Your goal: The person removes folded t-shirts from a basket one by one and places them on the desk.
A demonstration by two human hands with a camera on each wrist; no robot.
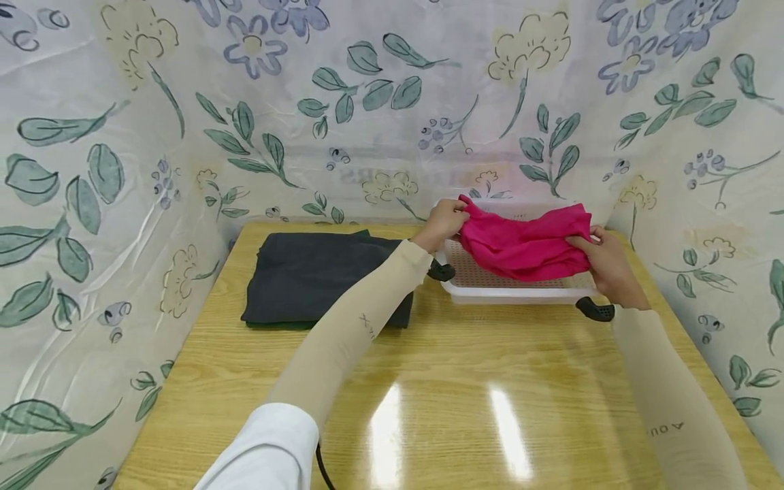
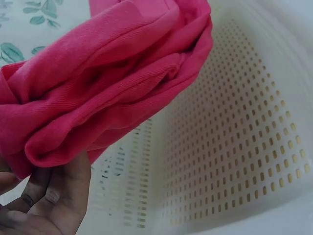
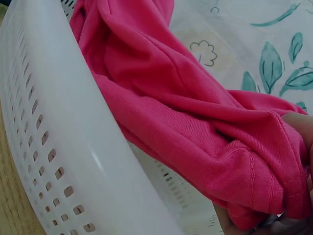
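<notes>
A bright pink piece of clothing (image 1: 523, 245), loosely folded with stitched hems, is stretched between both hands over a white perforated basket (image 1: 490, 294). My left hand (image 1: 446, 221) grips its left end near the basket's back left corner. In the left wrist view, the fingers (image 2: 68, 191) curl under the folded cloth. At the other end, my right hand (image 1: 606, 262) pinches the cloth with the thumb on top, beside the basket's right side. The right wrist view has the stitched edge (image 3: 259, 191) held in the fingers. Below the cloth, the basket's holed floor (image 2: 230, 132) shows.
A folded dark grey cloth (image 1: 318, 272) lies on the wooden table (image 1: 343, 381) left of the basket, with dark green fabric (image 1: 278, 326) peeking from under it. Flower-printed sheeting (image 1: 380, 136) hangs behind and along both sides. A black cable (image 1: 323, 468) runs near the left sleeve.
</notes>
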